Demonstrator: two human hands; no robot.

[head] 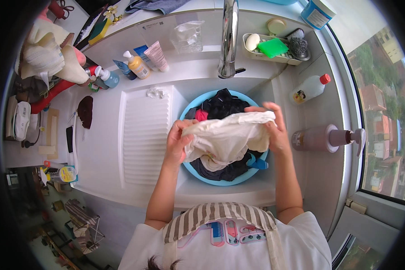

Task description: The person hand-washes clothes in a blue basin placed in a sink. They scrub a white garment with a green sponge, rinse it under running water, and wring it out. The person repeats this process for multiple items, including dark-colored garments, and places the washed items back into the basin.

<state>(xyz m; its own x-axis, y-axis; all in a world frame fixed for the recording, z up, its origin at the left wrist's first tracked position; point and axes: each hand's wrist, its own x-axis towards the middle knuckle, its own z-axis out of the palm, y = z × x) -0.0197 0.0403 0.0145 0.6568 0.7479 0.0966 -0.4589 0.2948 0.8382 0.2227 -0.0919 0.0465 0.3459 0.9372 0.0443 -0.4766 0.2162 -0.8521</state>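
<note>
A damp-looking cream cloth garment (226, 138) is stretched between my two hands over a light blue plastic basin (219, 182). My left hand (179, 138) grips its left end, the thumb on top of the fabric. At the upper right corner my right hand (276, 130) pinches the cloth, with some fingers lifted off. Dark clothes (227, 103) fill the basin beneath, and a red piece of cloth (201, 115) shows among them. Blue fabric (258, 163) lies near the basin's right rim. The garment hides the basin's middle.
The basin stands in a white sink beside a ribbed washboard (145, 135). Overhead reaches a chrome faucet (227, 44). On the right are a pump bottle (319, 138) and a red-capped bottle (310, 89). Behind stand a soap rack (273, 50), a yellow pump bottle (137, 65) and tubes (157, 55).
</note>
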